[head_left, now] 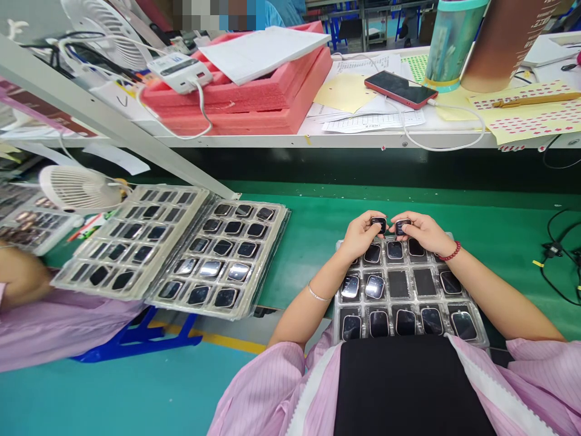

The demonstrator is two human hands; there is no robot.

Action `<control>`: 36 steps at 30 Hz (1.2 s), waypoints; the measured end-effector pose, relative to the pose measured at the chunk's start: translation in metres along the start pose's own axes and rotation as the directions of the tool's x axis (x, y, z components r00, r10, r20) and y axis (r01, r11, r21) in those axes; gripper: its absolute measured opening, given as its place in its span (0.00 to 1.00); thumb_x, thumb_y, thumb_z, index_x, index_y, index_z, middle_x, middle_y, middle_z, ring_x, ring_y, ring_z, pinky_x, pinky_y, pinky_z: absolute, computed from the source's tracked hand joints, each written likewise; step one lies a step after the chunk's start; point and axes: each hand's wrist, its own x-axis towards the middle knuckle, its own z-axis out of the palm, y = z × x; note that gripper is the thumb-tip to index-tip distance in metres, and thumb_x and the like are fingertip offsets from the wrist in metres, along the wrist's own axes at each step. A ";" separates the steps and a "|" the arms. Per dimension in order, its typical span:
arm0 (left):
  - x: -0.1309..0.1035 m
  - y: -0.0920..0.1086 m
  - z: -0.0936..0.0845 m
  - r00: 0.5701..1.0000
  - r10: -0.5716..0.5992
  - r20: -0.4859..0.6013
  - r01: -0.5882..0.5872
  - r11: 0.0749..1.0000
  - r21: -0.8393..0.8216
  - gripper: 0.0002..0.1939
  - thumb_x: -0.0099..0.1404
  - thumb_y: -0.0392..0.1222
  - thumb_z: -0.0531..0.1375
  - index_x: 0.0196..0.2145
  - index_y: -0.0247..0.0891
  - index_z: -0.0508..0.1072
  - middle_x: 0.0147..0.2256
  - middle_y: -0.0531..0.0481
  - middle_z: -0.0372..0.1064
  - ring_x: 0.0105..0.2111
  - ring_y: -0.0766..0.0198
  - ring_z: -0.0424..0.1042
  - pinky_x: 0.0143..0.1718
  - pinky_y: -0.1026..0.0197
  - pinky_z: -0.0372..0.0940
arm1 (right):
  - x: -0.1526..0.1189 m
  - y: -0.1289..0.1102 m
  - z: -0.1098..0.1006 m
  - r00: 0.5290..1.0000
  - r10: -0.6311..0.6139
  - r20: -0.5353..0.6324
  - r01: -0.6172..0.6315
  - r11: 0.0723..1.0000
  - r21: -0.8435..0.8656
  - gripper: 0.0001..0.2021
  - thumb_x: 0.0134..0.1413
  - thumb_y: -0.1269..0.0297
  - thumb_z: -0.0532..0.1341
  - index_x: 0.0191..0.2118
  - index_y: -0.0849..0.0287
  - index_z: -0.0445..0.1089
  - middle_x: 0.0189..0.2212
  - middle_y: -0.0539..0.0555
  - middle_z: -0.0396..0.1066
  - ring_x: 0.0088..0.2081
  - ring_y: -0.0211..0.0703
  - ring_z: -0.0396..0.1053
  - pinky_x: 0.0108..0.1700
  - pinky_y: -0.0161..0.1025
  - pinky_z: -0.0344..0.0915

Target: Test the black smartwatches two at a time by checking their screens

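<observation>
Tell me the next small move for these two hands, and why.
Perhaps lower the watch in the left hand toward an empty-looking slot of the tray: the right hand holds another watch, and two middle-row slots show none.

Dressed in a loose pink jacket (254, 396) with fine pinstripes, you show sleeves (284, 366) that end near the elbows. White zipper edging (313, 387), toothed along its border, frames the open front on both sides of your plain black top (408, 387). A slim silvery bangle (318, 293) circles your left wrist; a dark red beaded bracelet (451, 252) rings your right.
</observation>
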 end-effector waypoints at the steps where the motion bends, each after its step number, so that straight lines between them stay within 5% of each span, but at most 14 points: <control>1: 0.000 0.000 0.000 1.000 0.001 0.000 -0.001 1.000 -0.001 0.12 0.62 0.40 0.62 0.44 0.34 0.72 0.35 0.48 0.74 0.31 0.66 0.74 0.35 0.62 0.72 | 0.000 0.000 0.000 1.000 0.000 -0.001 0.000 1.000 -0.002 0.13 0.57 0.61 0.63 0.47 0.57 0.74 0.40 0.56 0.80 0.33 0.43 0.78 0.41 0.46 0.78; 16: 0.001 -0.006 -0.001 0.997 0.068 -0.039 -0.067 0.998 0.021 0.18 0.57 0.35 0.64 0.46 0.37 0.71 0.37 0.48 0.75 0.35 0.65 0.74 0.42 0.61 0.70 | 0.000 0.003 0.000 0.999 -0.050 0.001 0.050 0.998 -0.046 0.22 0.48 0.69 0.63 0.52 0.56 0.70 0.47 0.57 0.79 0.39 0.46 0.80 0.41 0.44 0.77; 36: 0.001 -0.006 -0.001 0.997 0.078 -0.025 -0.078 0.997 0.004 0.22 0.56 0.34 0.64 0.50 0.37 0.70 0.38 0.47 0.74 0.40 0.62 0.75 0.43 0.60 0.69 | 0.000 0.005 -0.001 0.998 -0.056 0.013 0.057 0.997 -0.051 0.21 0.50 0.68 0.62 0.52 0.56 0.71 0.46 0.57 0.79 0.38 0.47 0.80 0.40 0.44 0.78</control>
